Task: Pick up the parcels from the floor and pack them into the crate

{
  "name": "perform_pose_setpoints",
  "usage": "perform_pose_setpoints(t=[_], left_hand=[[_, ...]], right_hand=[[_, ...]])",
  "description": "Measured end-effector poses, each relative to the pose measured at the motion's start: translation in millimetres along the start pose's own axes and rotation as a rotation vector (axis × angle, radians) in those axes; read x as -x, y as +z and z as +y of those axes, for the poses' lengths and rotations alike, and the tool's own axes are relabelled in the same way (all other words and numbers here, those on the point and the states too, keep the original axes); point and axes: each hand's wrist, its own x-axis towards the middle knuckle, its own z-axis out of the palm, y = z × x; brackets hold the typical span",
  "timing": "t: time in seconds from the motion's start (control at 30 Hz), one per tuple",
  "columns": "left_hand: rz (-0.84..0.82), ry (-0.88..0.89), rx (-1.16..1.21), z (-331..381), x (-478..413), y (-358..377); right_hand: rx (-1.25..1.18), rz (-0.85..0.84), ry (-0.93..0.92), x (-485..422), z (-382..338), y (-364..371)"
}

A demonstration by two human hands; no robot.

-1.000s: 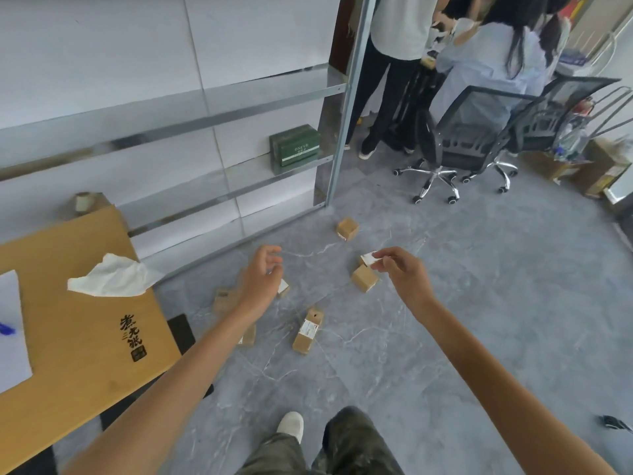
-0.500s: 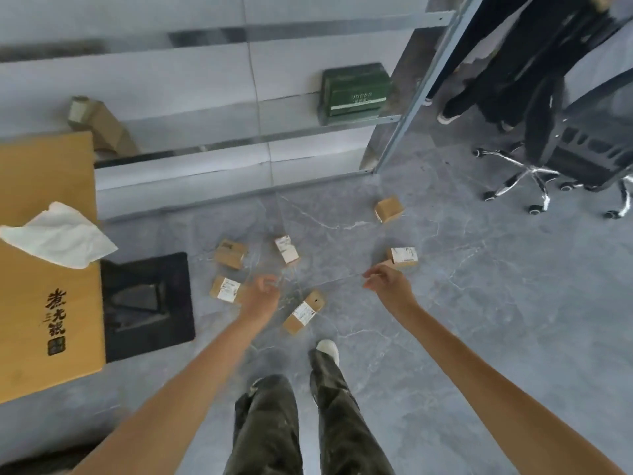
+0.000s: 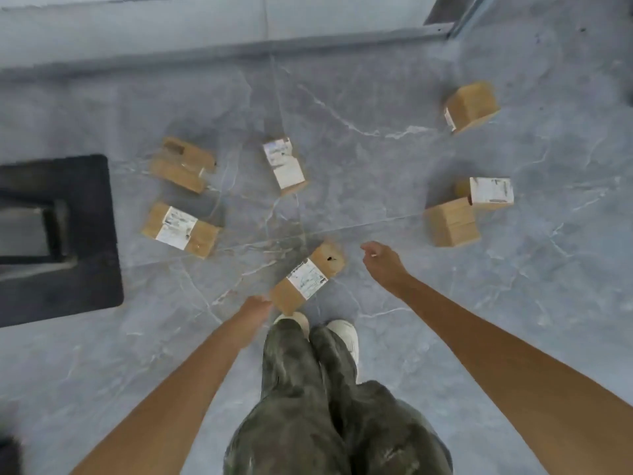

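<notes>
Several small brown cardboard parcels lie scattered on the grey floor, some with white labels. The nearest parcel (image 3: 308,277) lies just in front of my shoes. My left hand (image 3: 255,308) hangs right beside that parcel's near end, seen from the wrist with its fingers mostly hidden; nothing shows in it. My right hand (image 3: 382,264) hovers just right of the same parcel, fingers loosely curled and empty. Other parcels lie at the left (image 3: 181,229), far left (image 3: 183,164), the middle (image 3: 284,164), the right (image 3: 452,222) (image 3: 489,192) and far right (image 3: 471,104). The black crate (image 3: 85,269) stands at the left edge.
A metal shelf's bottom rail (image 3: 239,49) runs along the top of the view beside the wall. My legs and white shoes (image 3: 337,332) fill the lower middle. Grey marbled floor surrounds the parcels.
The view has tilted steeply down and closer to the floor. Both hands have dropped toward the nearest parcel; the shelves, wooden table and chairs have left the view.
</notes>
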Motion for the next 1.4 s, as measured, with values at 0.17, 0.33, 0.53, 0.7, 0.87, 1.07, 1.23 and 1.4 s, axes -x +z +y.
perform_pose_setpoints(t=[0.17,0.33,0.53,0.7,0.87,1.07,1.23,1.4], left_hand=[[-0.171,-0.063,0.078,-27,-101,48],[-0.13,-0.052,0.263,-36,-118,49],[-0.023,0.153,0.39,15,-5,11],[0.061,0.429,0.505,86,166,-51],[0.113,0.733,0.504,153,357,-109],[0.24,1.011,0.567,192,549,-176],[0.231,1.278,0.506,181,671,-230],[0.283,1.479,0.496,132,741,-278]], right_hand=[[0.031,-0.192,-0.036,-96,49,81],[-0.138,-0.153,-0.031,-112,61,97],[-0.267,0.04,-0.155,-25,15,6],[-0.426,0.123,-0.208,101,-59,-136],[-0.539,0.298,-0.362,257,-138,-260],[-0.731,0.337,-0.676,431,-237,-362],[-0.842,0.373,-0.864,548,-282,-399],[-0.866,0.431,-0.97,631,-306,-378]])
